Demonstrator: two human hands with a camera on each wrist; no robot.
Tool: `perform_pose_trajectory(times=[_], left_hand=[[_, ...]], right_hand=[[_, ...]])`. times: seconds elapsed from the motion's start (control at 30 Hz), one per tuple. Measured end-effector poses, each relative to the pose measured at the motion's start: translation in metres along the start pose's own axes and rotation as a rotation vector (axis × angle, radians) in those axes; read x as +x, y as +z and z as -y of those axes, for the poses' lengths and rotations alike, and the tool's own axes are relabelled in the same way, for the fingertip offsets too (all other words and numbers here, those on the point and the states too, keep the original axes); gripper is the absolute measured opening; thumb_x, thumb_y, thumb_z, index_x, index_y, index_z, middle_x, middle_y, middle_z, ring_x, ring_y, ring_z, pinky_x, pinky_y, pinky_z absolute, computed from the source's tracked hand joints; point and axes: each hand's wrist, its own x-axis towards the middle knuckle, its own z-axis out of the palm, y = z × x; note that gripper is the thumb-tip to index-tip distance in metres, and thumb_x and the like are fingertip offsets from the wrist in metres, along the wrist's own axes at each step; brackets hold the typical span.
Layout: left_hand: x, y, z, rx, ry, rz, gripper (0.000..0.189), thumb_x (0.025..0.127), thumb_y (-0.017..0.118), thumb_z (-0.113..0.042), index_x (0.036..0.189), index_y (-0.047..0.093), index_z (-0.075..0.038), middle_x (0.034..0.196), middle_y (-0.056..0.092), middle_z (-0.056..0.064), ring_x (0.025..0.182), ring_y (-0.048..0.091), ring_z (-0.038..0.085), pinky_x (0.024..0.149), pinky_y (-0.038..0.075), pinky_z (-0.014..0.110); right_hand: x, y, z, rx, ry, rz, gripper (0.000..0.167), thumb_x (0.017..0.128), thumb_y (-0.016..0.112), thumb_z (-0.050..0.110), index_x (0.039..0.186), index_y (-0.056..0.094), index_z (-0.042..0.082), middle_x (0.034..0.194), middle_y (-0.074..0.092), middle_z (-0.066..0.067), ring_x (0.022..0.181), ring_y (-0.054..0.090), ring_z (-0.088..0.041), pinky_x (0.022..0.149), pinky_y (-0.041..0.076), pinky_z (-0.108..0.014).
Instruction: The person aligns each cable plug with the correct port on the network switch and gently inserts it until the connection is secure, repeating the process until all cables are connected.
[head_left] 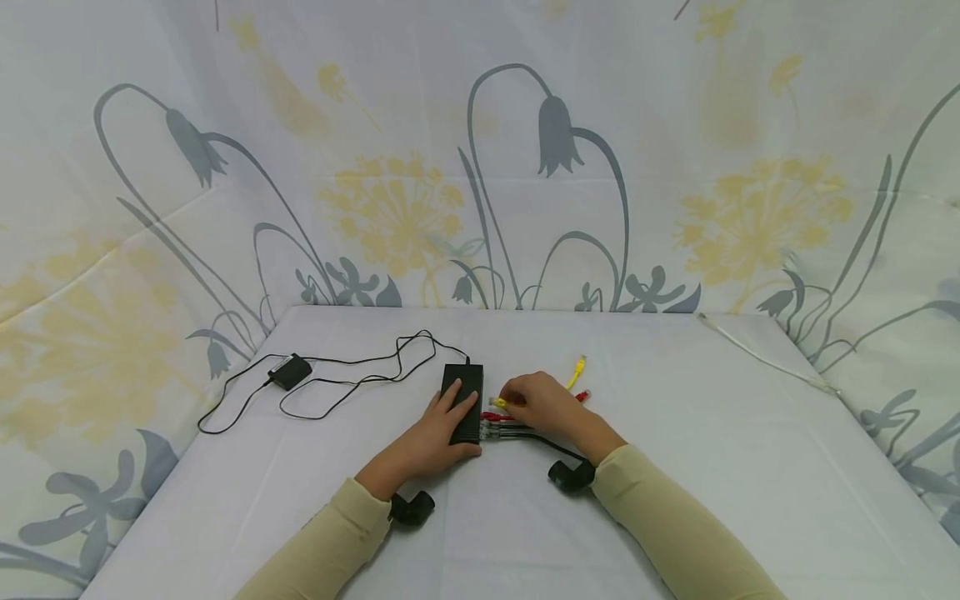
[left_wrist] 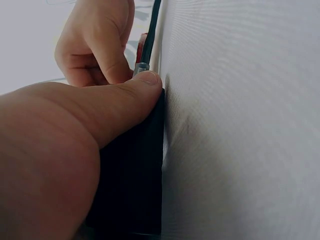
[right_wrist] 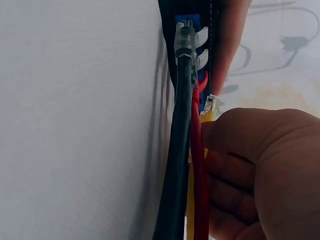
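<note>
A black network switch [head_left: 471,375] lies on the white table, and my left hand [head_left: 431,437] rests on it with fingers spread over the top. The left thumb [left_wrist: 125,97] lies straight along its near side. Beside the port side, my right hand [head_left: 543,404] pinches a yellow network cable by its clear plug [right_wrist: 210,106]. That plug stands close to the blue-lined ports, past a red network cable [right_wrist: 198,150]. The red cable and several black network cables [right_wrist: 175,165] are plugged into the switch in a row.
The yellow cable's other plug [head_left: 580,365] and a red plug [head_left: 583,396] lie beyond the right hand. At the left, a black power adapter [head_left: 290,372] connects by a thin looped cord [head_left: 360,381] to the switch. A white cable [head_left: 765,358] lies at the far right.
</note>
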Motion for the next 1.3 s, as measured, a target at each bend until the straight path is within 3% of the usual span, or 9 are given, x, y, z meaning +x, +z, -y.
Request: perform_pose_trajectory(times=[1.3], left_hand=[[-0.0006, 0.0004, 0.0001, 0.002, -0.003, -0.004, 0.082, 0.090, 0.064, -0.049, 0.156, 0.023, -0.024, 0.165, 0.001, 0.005, 0.149, 0.006, 0.043, 0.111, 0.029, 0.061]], right_hand=[[0.0015, 0.0071, 0.0075, -0.138, -0.125, 0.017, 0.018, 0.095, 0.061, 0.013, 0.109, 0.071, 0.007, 0.101, 0.071, -0.003, 0.093, 0.066, -0.018, 0.088, 0.053, -0.037]])
